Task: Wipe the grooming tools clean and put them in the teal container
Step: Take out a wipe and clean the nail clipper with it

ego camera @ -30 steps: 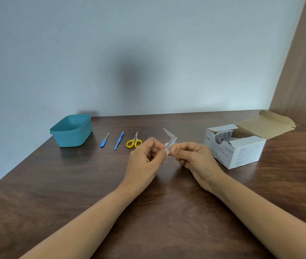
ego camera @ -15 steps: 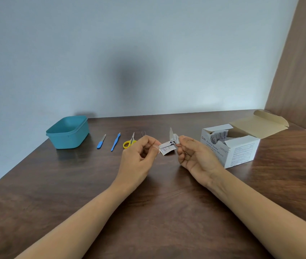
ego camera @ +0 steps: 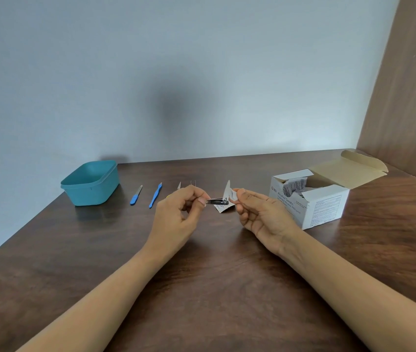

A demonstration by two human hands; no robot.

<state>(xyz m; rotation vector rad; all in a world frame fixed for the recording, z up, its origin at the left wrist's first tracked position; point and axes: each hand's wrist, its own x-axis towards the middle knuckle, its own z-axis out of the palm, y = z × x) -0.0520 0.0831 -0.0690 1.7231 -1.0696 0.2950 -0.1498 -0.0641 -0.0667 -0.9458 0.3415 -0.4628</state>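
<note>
The left hand [ego camera: 179,217] pinches one end of a metal nail clipper [ego camera: 217,200] above the counter [ego camera: 100,250], and the right hand [ego camera: 260,214] pinches a white wipe [ego camera: 227,191] at the clipper's other end. Left of the left hand lie a blue-handled tool [ego camera: 155,195] and a blue file [ego camera: 135,195], then the teal container [ego camera: 91,184]. An open swab box [ego camera: 311,201] sits just right of the right hand

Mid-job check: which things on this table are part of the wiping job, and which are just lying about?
Job: nail clipper in left hand; wipe in right hand; blue file; longer blue tool; scissors, mostly hidden; thin metal tool; teal container; swab box.
Lying about: nothing seen, only the wooden side panel.
</note>
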